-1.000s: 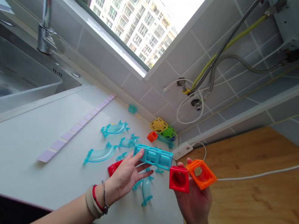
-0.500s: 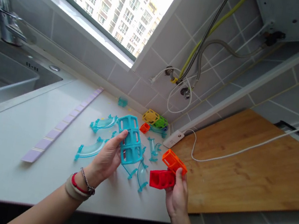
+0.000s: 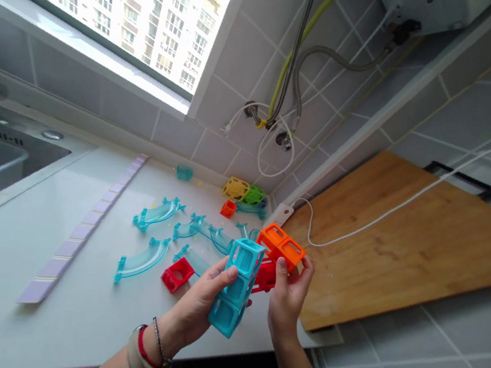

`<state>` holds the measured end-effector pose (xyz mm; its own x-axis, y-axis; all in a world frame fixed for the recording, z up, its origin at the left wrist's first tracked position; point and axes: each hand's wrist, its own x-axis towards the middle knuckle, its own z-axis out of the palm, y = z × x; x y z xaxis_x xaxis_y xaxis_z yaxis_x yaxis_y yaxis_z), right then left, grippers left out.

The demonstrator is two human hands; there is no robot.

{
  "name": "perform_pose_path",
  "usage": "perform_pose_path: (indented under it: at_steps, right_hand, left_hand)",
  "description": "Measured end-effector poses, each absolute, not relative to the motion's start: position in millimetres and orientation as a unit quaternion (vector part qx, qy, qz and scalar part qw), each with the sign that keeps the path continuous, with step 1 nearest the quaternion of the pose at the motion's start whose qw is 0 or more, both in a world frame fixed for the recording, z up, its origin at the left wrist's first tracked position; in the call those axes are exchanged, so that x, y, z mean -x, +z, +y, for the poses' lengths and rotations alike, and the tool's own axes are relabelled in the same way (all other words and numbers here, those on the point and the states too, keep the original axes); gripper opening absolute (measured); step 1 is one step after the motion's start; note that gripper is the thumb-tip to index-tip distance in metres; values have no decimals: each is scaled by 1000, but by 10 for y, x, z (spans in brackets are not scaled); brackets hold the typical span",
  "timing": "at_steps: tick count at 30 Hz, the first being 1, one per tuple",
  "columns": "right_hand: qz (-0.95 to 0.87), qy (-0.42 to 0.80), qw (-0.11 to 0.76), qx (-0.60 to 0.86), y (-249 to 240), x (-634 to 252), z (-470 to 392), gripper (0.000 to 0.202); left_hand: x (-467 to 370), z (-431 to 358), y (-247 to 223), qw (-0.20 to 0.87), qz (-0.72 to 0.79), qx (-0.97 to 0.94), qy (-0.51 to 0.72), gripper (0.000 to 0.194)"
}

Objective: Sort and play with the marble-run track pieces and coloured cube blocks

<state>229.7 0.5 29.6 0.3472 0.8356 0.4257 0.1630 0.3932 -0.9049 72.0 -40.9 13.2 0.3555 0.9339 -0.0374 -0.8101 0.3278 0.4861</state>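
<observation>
- L hand [image 3: 198, 298] grips blue blocks [image 3: 234, 294]
- R hand [image 3: 289, 301] grips orange blocks [image 3: 281, 246], red block [image 3: 264, 275] just below
- Prob. light, stiff, slick plastic; hold by edges

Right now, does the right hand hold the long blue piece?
No, the left hand holds the long blue piece; the right hand holds the orange piece.

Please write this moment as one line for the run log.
left hand: holds blue block | right hand: holds orange block, red block | counter: red cube, blue curved tracks
</observation>
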Motion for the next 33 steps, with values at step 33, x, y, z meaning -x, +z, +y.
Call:
perform_pose_path:
  at_steps: [33]
  right_hand:
    - [-480,443,608,451,176,-2274,-456,34]
  left_hand:
    - [-598,-153,-60,584,379,-288,657,60]
